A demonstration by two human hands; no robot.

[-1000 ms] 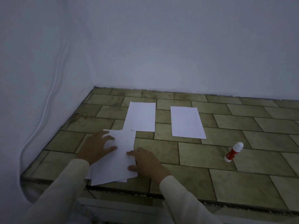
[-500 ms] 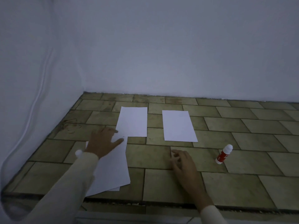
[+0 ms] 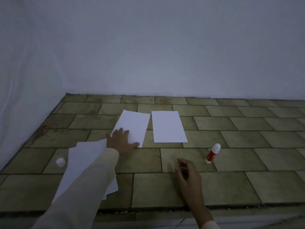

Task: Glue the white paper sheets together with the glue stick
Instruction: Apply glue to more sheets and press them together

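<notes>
Two white paper sheets lie side by side on the tiled surface: a tilted left sheet (image 3: 134, 125) and a straight right sheet (image 3: 167, 126). My left hand (image 3: 121, 142) rests flat on the near corner of the left sheet, fingers spread. A stack of white sheets (image 3: 87, 164) lies nearer me on the left, partly hidden under my left sleeve. The red glue stick (image 3: 212, 153) with a white top lies on the tiles to the right. My right hand (image 3: 188, 172) hovers over bare tiles, fingers loosely curled and holding nothing, left of the glue stick.
A small white cap (image 3: 60, 161) sits on the tiles left of the stack. White walls close off the back and the left side. The tiled surface ends at a front edge (image 3: 148, 209) close to me.
My left hand moved from the near stack onto the far left sheet, which now lies tilted and closer to the right sheet. My right hand shifted right. The white cap became visible.
</notes>
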